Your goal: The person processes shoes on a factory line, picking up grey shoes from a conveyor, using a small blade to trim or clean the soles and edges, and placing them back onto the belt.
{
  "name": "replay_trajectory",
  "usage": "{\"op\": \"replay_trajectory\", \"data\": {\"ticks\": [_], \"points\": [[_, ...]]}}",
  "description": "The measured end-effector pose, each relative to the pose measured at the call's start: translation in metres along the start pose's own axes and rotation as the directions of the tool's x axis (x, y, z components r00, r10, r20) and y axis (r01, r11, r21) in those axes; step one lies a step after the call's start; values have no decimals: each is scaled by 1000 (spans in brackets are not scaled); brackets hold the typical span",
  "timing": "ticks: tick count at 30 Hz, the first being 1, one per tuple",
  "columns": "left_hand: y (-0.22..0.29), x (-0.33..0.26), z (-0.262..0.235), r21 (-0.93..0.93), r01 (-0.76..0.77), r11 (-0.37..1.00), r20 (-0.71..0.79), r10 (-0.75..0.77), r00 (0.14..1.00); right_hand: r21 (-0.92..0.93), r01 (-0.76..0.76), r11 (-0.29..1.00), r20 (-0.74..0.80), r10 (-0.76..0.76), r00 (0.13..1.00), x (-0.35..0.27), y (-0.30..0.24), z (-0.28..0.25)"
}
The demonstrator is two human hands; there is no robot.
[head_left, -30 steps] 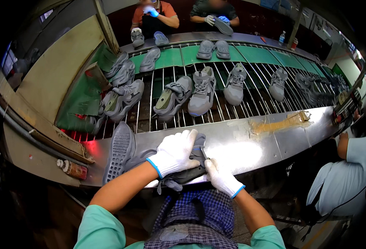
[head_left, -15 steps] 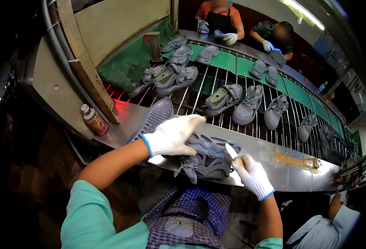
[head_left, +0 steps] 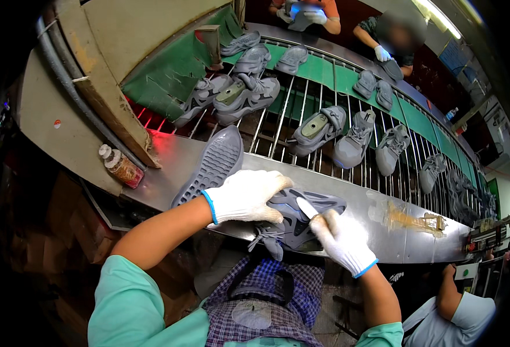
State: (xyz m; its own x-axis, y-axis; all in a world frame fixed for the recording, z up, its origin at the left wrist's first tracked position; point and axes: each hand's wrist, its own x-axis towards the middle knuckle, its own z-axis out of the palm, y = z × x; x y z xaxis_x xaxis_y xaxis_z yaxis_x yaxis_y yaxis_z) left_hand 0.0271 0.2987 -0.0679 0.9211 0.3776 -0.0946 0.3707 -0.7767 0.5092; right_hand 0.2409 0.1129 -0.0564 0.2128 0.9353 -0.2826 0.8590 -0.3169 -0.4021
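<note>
Grey shoe (head_left: 301, 222) lies on the steel ledge (head_left: 359, 199), pinned under left hand (head_left: 244, 196), fingers together, flat on its 9 o'clock end. Right hand (head_left: 339, 240) at its 4 o'clock, fingers curled around a white tool (head_left: 307, 207), tip on the shoe.

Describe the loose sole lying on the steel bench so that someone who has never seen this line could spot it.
Start at the steel bench in front of the roller conveyor. The grey sole lies tread-up near its left end, just past the gloved left hand. Unlike the grey shoes around it, it is flat, with no upper.
</note>
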Motion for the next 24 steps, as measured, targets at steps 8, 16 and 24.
{"op": "replay_trajectory", "data": {"ticks": [8, 16, 24], "points": [[-9, -4, 9, 64, -83, 994, -81, 88, 993, -204, 218, 954, -13, -226, 974, 7, -10, 4], [-12, -7, 6, 77, -115, 990, -76, 121, 990, 118, 205, 972, -23, -204, 979, 13, -25, 29], [-14, -3, 2, 73, -107, 992, -44, 110, 993, 10, 262, 965, -56, -261, 964, 17, -17, 33]]}}
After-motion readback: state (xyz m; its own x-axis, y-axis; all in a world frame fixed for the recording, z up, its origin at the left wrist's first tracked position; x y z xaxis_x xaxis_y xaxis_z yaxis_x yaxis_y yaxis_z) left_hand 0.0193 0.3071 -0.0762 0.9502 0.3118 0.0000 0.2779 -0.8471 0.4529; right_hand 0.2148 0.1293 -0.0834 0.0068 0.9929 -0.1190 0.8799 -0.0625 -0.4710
